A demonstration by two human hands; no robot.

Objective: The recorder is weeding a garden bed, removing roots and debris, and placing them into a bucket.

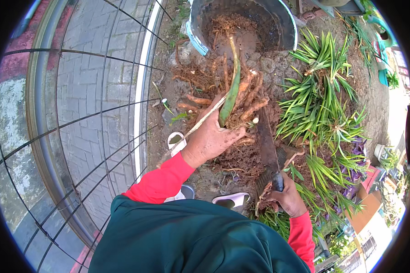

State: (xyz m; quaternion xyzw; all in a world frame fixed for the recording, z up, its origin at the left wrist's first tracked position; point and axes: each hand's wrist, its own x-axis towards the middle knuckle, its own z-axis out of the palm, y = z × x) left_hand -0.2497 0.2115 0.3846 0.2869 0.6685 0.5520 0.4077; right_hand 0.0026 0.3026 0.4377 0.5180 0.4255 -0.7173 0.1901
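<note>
My left hand (213, 138) is closed around the base of a plant clump with thick orange-brown rhizomes (247, 92) and matted fine roots. One long green leaf (231, 97) and a dry, pale strip (205, 117) rise from it. My right hand (290, 198) grips the dark handle of a machete (268, 146). Its broad, rusty blade points away from me, with the tip close to the right side of the clump. Beneath both hands lies loose brown soil (237, 157) with cut roots in it. My left fingertips are partly hidden by the clump.
A dark plastic tub (282, 30) with a broken rim holds soil and roots ahead. Uprooted green plants (314, 102) are heaped on the right. Wire mesh fencing (102, 112) runs along the left. A pale slipper (241, 198) is near my body, with cardboard (365, 213) at lower right.
</note>
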